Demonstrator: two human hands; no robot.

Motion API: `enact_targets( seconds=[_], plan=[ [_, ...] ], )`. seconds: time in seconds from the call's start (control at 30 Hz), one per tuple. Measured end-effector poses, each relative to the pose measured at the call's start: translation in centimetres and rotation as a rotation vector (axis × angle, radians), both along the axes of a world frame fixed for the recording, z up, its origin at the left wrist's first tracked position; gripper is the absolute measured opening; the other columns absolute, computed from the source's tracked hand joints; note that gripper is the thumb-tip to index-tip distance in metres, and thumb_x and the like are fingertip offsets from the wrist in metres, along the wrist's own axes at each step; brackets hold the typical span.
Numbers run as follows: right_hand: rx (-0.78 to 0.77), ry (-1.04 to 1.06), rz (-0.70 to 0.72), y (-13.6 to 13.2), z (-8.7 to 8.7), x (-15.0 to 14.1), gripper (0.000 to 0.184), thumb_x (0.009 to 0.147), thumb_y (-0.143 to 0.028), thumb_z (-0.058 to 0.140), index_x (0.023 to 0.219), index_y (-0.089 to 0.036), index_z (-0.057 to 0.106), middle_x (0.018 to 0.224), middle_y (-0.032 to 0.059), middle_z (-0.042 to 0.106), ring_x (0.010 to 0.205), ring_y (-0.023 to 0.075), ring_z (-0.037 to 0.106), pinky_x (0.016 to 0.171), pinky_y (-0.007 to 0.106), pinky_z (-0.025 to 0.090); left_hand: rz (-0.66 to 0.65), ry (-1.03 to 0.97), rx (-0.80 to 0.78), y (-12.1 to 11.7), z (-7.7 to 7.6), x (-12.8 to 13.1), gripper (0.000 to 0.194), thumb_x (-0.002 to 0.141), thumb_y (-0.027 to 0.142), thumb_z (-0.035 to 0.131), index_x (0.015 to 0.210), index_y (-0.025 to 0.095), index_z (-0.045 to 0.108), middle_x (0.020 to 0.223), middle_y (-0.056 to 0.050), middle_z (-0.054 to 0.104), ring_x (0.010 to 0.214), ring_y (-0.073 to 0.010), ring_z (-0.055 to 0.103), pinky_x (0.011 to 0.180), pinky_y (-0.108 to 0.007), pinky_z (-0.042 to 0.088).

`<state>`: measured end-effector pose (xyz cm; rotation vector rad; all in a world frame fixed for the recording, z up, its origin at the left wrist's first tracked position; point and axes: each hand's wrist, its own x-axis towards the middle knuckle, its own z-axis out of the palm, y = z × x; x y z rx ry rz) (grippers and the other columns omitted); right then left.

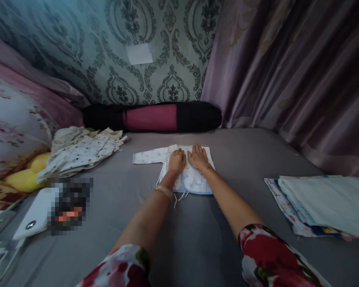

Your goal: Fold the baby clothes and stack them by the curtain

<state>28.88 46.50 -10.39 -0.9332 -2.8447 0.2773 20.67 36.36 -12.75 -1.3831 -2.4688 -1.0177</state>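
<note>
A small white baby shirt [194, 181] with pale blue trim and tie strings lies flat on the grey bed sheet [242, 159]. One sleeve stretches out to the left; on the right no sleeve sticks out, and that side looks folded in. My right hand [198, 157] lies flat on the upper right of the shirt, fingers stretched out. Beside it, my left hand [177, 160] rests on the upper middle of the cloth, its fingers bent; whether they pinch any fabric is hidden. A bracelet circles my left wrist.
Folded clothes [323, 203] are stacked at the right. A loose heap of printed garments [86, 149] lies at the left, near a yellow cushion [26, 175], a white power bank [37, 215] and cables. A black and maroon bolster [152, 117] runs along the wall.
</note>
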Motion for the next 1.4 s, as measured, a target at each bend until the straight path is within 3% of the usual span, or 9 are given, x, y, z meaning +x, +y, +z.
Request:
enact_targets(
  seconds=[0.4, 0.6, 0.8, 0.93, 1.2, 1.3, 1.4],
  plan=[
    [0.016, 0.032, 0.019, -0.5, 1.2, -0.6, 0.056, 0.099, -0.031, 0.026, 0.146, -0.002, 0.034, 0.155, 0.0179, 0.03, 0.143, 0.0298, 0.024, 0.116, 0.047, 0.017, 0.035, -0.046, -0.006, 0.2, 0.4, 0.1, 0.026, 0.088, 0.017, 0.045, 0.105, 0.016, 0.065, 0.126, -0.014, 0.06, 0.119, -0.0253, 0.054, 0.105, -0.041, 0.041],
    [-0.01, 0.1, 0.18, -2.0, 1.2, -2.3, 0.054, 0.1, -0.025, 0.018, 0.145, -0.004, 0.038, 0.15, 0.0152, 0.04, 0.141, 0.0211, 0.031, 0.115, 0.034, 0.023, 0.034, -0.2, 0.228, 0.0, 0.3, -0.9, 0.039, 0.077, 0.004, 0.04, 0.11, 0.012, 0.06, 0.117, -0.016, 0.062, 0.115, -0.0233, 0.055, 0.104, -0.04, 0.041],
    [0.06, -0.012, 0.223, -3.1, 0.9, -1.5, 0.051, 0.102, -0.034, 0.024, 0.15, -0.021, 0.034, 0.156, 0.0131, 0.03, 0.144, 0.0271, 0.024, 0.116, 0.044, 0.017, 0.09, -0.374, 0.382, -0.2, 0.6, -1.1, 0.04, 0.072, 0.004, 0.043, 0.107, 0.015, 0.06, 0.112, -0.011, 0.062, 0.113, -0.0222, 0.055, 0.106, -0.042, 0.04],
    [0.072, -0.044, 0.203, -3.3, 1.0, -1.8, 0.049, 0.101, -0.038, 0.027, 0.147, -0.026, 0.04, 0.156, 0.0115, 0.031, 0.143, 0.0275, 0.027, 0.115, 0.045, 0.018, 0.217, -0.432, 0.415, -1.2, 1.3, -1.3, 0.043, 0.072, 0.002, 0.042, 0.11, 0.012, 0.06, 0.114, -0.014, 0.061, 0.115, -0.0239, 0.055, 0.107, -0.043, 0.039],
    [0.089, -0.048, 0.18, -3.0, 0.4, -2.3, 0.05, 0.101, -0.039, 0.027, 0.147, -0.027, 0.04, 0.156, 0.0091, 0.032, 0.143, 0.0265, 0.027, 0.115, 0.044, 0.018, 0.548, -0.436, 0.426, -5.7, 2.6, -1.3, 0.037, 0.084, 0.011, 0.041, 0.116, 0.008, 0.058, 0.117, -0.018, 0.059, 0.115, -0.0254, 0.054, 0.101, -0.039, 0.042],
    [0.104, -0.06, 0.177, -2.9, 0.3, -2.4, 0.05, 0.101, -0.039, 0.027, 0.147, -0.027, 0.04, 0.156, 0.0091, 0.031, 0.143, 0.0264, 0.027, 0.115, 0.044, 0.018, 0.655, -0.376, 0.344, -7.1, 2.7, -0.6, 0.035, 0.083, 0.012, 0.044, 0.114, 0.013, 0.06, 0.117, -0.015, 0.059, 0.116, -0.0257, 0.052, 0.103, -0.04, 0.039],
    [0.108, -0.069, 0.175, -2.8, 0.2, -2.5, 0.05, 0.101, -0.039, 0.027, 0.148, -0.027, 0.039, 0.157, 0.0089, 0.03, 0.143, 0.0268, 0.026, 0.115, 0.044, 0.018, 0.856, -0.311, 0.219, -8.3, 3.3, -0.1, 0.033, 0.083, 0.017, 0.048, 0.113, 0.015, 0.063, 0.126, -0.016, 0.054, 0.12, -0.0299, 0.047, 0.102, -0.043, 0.036]
  ],
)
